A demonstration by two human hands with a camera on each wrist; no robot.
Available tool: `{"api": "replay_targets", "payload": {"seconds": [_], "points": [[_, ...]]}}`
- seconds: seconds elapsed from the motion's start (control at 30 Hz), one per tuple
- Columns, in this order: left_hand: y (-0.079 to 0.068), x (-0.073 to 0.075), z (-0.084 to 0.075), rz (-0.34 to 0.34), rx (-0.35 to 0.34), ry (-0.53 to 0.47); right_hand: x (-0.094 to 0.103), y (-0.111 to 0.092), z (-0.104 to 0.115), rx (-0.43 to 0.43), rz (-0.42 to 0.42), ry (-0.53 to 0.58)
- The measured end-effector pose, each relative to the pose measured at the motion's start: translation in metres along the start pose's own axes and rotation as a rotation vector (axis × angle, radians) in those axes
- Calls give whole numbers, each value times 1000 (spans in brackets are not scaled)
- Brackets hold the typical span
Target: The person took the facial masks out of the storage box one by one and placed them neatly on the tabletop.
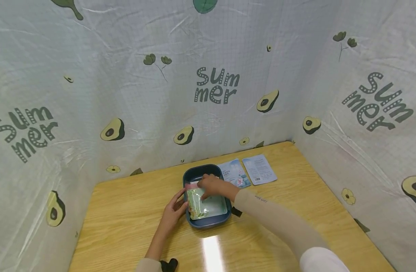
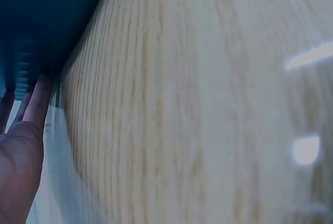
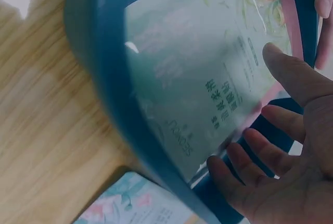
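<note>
A dark blue plastic basin (image 1: 208,227) stands on the table with flat face mask packets inside. Uppermost lies a pale green face mask packet (image 3: 192,62) with printed leaves and flowers; a pink packet (image 3: 292,21) shows from beneath its edge. My right hand (image 1: 213,185) reaches into the basin. Its thumb lies over the green packet and its loosely bent fingers are at the packet's edge, spread apart from the thumb. My left hand (image 1: 174,211) rests its extended fingers against the basin's left side; in the left wrist view those fingertips (image 2: 39,96) touch the outer wall.
Two light blue face mask packets, one with a flower print (image 1: 240,179) and one with printed text (image 1: 259,169), lie on the wooden table (image 1: 126,219) right of the basin. A patterned sheet (image 1: 143,102) hangs round the table's back and sides.
</note>
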State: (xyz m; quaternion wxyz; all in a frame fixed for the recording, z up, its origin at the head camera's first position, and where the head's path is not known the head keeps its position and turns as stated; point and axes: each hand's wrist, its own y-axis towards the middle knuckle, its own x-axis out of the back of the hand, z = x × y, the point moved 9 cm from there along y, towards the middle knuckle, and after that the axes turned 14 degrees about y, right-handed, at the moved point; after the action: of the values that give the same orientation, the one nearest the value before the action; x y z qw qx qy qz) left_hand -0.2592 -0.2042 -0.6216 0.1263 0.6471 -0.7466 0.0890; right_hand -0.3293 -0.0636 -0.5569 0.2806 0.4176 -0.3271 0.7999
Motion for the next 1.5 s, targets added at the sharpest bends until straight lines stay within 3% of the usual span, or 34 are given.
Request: {"api": "replay_targets", "payload": {"seconds": [0.13, 0.37, 0.7, 0.97, 1.27, 1.5], "points": [[0, -1, 0, 1, 0, 3, -2, 1, 1, -8, -9, -8], [3, -1, -2, 4, -26, -16, 0, 3, -5, -24, -6, 74], [2, 0, 0, 11, -5, -23, -1, 3, -5, 65, 94, 233], [3, 0, -2, -4, -1, 7, -9, -2, -4, 168, 167, 260], [0, -2, -1, -17, -11, 48, 9, -13, -1, 310, 86, 341], [0, -1, -3, -25, -8, 22, 30, -20, -3, 354, -1, 381]]}}
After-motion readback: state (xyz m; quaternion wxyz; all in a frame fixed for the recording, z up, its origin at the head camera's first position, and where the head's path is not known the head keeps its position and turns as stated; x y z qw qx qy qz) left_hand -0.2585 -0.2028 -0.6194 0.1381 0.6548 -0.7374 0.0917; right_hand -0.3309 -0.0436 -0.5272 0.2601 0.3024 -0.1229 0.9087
